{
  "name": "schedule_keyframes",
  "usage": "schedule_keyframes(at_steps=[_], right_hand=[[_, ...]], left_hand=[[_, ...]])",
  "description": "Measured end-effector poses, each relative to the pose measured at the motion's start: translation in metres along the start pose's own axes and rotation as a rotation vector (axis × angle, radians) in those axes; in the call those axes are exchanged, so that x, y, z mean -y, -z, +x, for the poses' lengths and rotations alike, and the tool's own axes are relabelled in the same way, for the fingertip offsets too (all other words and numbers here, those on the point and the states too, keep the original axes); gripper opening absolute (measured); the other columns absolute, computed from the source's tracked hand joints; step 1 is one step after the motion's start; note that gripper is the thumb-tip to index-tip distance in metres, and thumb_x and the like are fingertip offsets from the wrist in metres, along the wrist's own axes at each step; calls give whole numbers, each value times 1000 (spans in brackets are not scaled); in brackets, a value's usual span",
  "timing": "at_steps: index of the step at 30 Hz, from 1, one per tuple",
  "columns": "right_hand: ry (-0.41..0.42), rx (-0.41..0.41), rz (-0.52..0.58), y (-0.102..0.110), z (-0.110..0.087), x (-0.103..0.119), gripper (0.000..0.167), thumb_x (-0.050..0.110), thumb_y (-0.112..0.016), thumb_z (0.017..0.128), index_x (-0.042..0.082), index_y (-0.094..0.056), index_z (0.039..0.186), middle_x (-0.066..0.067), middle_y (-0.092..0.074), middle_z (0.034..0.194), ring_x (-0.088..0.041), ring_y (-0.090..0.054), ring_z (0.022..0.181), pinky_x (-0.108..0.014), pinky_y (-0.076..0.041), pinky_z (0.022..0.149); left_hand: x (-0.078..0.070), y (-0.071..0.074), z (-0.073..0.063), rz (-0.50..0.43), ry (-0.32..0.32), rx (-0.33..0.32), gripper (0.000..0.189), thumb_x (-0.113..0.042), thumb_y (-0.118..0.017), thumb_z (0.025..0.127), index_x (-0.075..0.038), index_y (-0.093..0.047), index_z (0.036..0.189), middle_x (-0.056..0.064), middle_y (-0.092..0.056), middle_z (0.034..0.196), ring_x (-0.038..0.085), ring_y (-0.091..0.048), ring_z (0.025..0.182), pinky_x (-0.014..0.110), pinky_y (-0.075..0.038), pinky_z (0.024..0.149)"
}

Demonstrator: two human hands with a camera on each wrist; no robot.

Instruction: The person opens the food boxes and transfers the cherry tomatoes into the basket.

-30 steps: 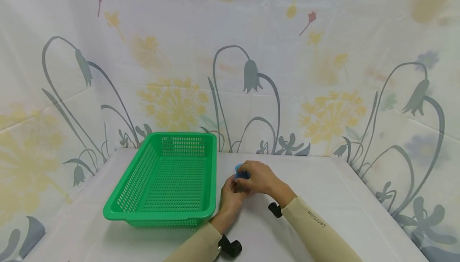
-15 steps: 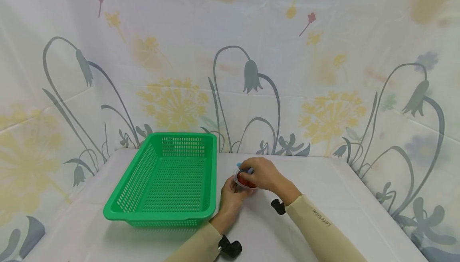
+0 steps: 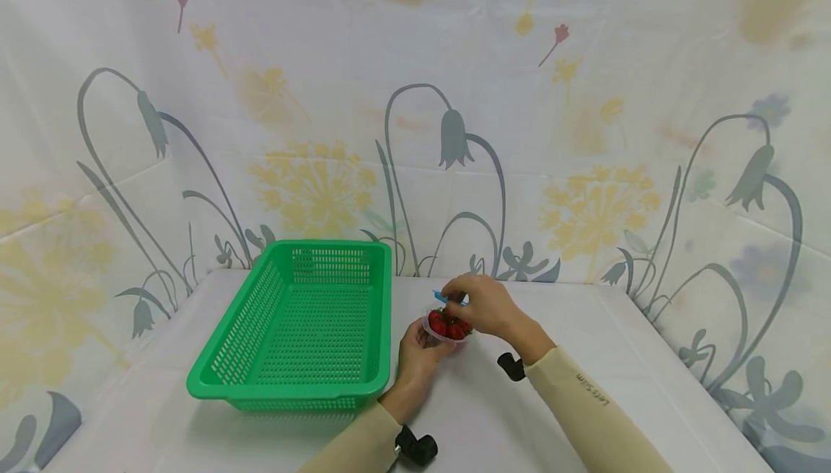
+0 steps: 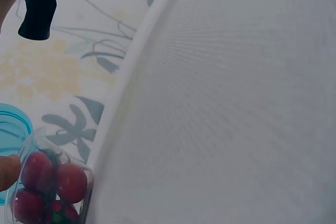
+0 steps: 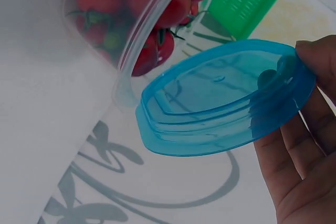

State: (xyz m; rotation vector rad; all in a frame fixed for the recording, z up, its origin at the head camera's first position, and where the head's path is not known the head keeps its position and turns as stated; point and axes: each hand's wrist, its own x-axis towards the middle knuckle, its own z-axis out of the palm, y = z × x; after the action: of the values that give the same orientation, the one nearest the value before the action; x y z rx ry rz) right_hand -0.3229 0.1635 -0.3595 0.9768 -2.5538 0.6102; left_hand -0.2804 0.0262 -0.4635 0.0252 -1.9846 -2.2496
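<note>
A clear plastic container [image 4: 89,182] full of small red tomatoes [image 5: 157,3] with green stems stands on the table. My left hand [image 3: 418,361] grips its near left side; in the left wrist view only a fingertip shows at its rim. Just above the container's far right side, my right hand [image 3: 483,307] pinches a translucent blue lid [image 5: 220,103] between thumb and fingers. The lid is tilted and apart from the container, whose top is uncovered.
An empty green plastic basket [image 3: 386,357] with perforated walls stands left of my hands. Behind the white table [image 3: 552,415] hangs a flower-printed cloth [image 3: 584,98]. Black wrist cameras [image 3: 415,448] are strapped below both hands.
The lid has come off the container, and the red tomatoes now show. My right hand has moved up and to the right with the lid. My left hand has stayed in place.
</note>
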Motion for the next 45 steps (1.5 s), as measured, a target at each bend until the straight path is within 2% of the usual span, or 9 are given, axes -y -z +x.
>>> schedule_keyframes(at_steps=[8,17,26,31,37,45], right_hand=[[-30,-24,82,12,-5,-12,13,9,-68,85,7,-73,97,2,-69,85,-9,-62,77,-30,-52,68],[-56,-95,176,23,-13,-25,19,2,-67,85,3,-71,103,-3,-69,93,-14,-63,78,-30,-55,68],[-93,-221,185,28,-18,-44,20,3,-68,83,2,-70,104,-5,-70,89,-19,-66,77,-30,-53,64],[-201,-255,198,32,-24,-54,23,5,-67,85,1,-68,107,-9,-69,91,-23,-65,79,-33,-53,66],[-351,-313,239,30,-33,-68,27,8,-64,86,1,-65,112,-16,-67,100,-30,-66,86,-32,-54,68],[-510,-429,376,13,-42,-88,28,8,-62,87,0,-63,114,-16,-61,97,-30,-66,88,-25,-55,62]], left_hand=[[-1,-1,0,32,29,-39,71,0,-77,76,8,-41,136,26,-47,137,42,-43,128,45,-40,100],[-2,-1,1,24,47,-29,71,-2,-77,76,6,-41,137,25,-47,138,41,-44,128,43,-41,99],[-1,-1,2,44,49,-33,70,-2,-77,76,4,-42,136,23,-47,137,41,-44,127,43,-42,98],[-1,-2,2,54,52,-35,70,-2,-77,76,5,-42,136,24,-47,137,41,-44,127,43,-42,98],[-2,-3,2,82,49,-32,71,-4,-77,76,5,-41,137,24,-47,138,41,-44,127,43,-43,97],[-3,-1,0,84,68,-32,72,-5,-78,76,4,-41,138,24,-46,139,41,-44,128,43,-43,97]])
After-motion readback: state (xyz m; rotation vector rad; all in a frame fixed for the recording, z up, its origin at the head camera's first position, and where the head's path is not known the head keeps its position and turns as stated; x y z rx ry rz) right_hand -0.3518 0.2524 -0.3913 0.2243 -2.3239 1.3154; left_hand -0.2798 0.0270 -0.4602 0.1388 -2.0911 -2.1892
